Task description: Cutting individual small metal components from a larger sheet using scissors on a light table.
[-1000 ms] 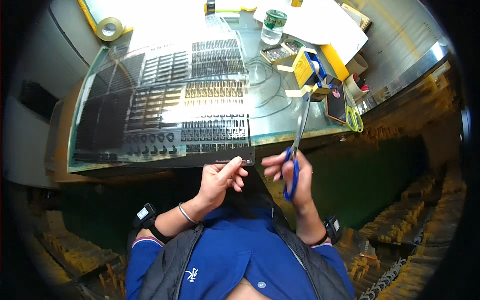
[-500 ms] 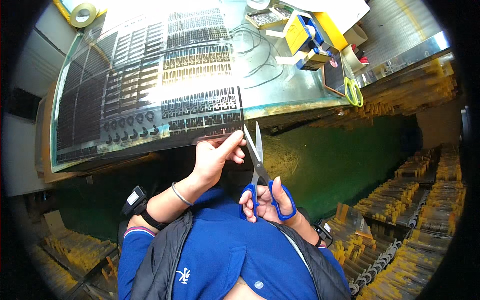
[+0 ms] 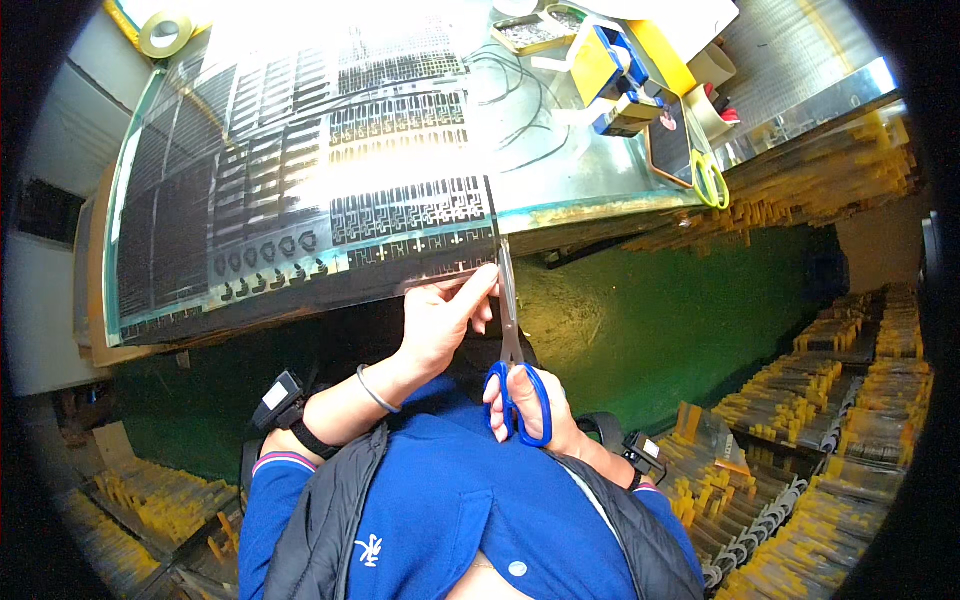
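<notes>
A large transparent film sheet printed with dark patterns lies over the glass-topped table, its near edge reaching past the front rim. My left hand pinches the sheet's near right corner between thumb and fingers. In my right hand are blue-handled scissors, thumb and fingers through the loops. The blades point away from me, almost closed together, along the right edge of the sheet just beside my left fingertips. Whether film lies between the blades I cannot tell.
On the glass tabletop stand a blue and yellow tape dispenser, a dark phone-like slab and a green-handled tool. A tape roll sits far left. Racks of yellow-edged sheets stand right. Glare whitens the table's far part.
The scissor blades have gone from open to almost closed, and the handles have come together. My left hand and the sheet's corner have shifted slightly right.
</notes>
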`<move>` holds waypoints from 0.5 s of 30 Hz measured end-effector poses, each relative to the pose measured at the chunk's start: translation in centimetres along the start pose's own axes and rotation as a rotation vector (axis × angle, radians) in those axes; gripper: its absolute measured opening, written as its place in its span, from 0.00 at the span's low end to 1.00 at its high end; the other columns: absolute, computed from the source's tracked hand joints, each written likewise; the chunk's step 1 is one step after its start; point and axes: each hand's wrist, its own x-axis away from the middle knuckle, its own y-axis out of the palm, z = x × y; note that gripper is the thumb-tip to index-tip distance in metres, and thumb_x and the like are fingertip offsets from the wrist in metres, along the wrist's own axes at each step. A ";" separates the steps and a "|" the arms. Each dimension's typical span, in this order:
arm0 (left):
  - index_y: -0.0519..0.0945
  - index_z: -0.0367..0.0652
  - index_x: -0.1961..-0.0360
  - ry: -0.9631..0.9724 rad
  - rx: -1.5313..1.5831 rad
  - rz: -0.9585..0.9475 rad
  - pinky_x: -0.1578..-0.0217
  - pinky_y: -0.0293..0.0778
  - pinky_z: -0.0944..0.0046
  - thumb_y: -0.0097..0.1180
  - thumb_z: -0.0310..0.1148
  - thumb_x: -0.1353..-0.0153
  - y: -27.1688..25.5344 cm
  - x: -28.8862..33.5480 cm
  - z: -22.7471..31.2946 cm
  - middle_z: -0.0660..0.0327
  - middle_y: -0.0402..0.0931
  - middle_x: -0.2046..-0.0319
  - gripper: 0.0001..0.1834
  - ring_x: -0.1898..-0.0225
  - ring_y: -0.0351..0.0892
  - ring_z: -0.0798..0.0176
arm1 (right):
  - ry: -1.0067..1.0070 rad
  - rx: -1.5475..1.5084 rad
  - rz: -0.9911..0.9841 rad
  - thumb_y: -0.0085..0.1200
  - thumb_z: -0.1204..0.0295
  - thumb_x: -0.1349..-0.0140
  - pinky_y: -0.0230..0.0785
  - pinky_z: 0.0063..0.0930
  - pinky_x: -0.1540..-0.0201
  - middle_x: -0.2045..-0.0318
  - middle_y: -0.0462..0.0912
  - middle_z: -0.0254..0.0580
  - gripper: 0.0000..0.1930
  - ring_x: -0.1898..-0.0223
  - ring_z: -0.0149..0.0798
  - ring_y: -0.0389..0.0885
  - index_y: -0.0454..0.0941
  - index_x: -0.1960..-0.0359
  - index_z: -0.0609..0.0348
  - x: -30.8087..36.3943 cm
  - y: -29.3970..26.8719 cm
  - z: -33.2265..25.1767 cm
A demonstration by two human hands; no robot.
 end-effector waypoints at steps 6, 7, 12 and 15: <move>0.79 0.37 0.71 -0.018 -0.032 0.045 0.86 0.60 0.77 0.54 0.33 0.43 0.2 0.3 0.3 0.64 0.75 0.78 0.09 0.85 0.65 0.77 | 0.018 0.157 0.106 0.47 0.56 0.40 0.62 0.16 0.84 0.85 0.71 0.34 0.18 0.86 0.24 0.69 0.71 0.75 0.60 0.0 0.3 -0.5; 0.79 0.37 0.71 -0.018 -0.032 0.045 0.86 0.60 0.77 0.54 0.33 0.43 0.2 0.4 0.3 0.64 0.75 0.78 0.09 0.85 0.65 0.77 | 0.019 0.157 0.106 0.47 0.56 0.40 0.62 0.16 0.84 0.85 0.71 0.34 0.18 0.86 0.24 0.69 0.71 0.75 0.60 0.0 0.3 -0.4; 0.78 0.38 0.70 -0.050 -0.085 0.036 0.87 0.59 0.78 0.53 0.33 0.42 0.2 0.8 0.7 0.64 0.75 0.79 0.08 0.87 0.64 0.78 | -0.032 0.165 0.132 0.49 0.58 0.40 0.62 0.16 0.84 0.86 0.71 0.33 0.16 0.86 0.23 0.69 0.71 0.75 0.60 -0.1 0.0 0.1; 0.78 0.38 0.70 -0.062 -0.093 0.030 0.88 0.58 0.78 0.53 0.33 0.43 0.2 1.4 0.1 0.64 0.75 0.79 0.08 0.87 0.64 0.78 | -0.093 0.159 0.143 0.49 0.58 0.41 0.62 0.16 0.84 0.86 0.71 0.32 0.16 0.87 0.23 0.69 0.72 0.74 0.60 -0.2 0.1 0.0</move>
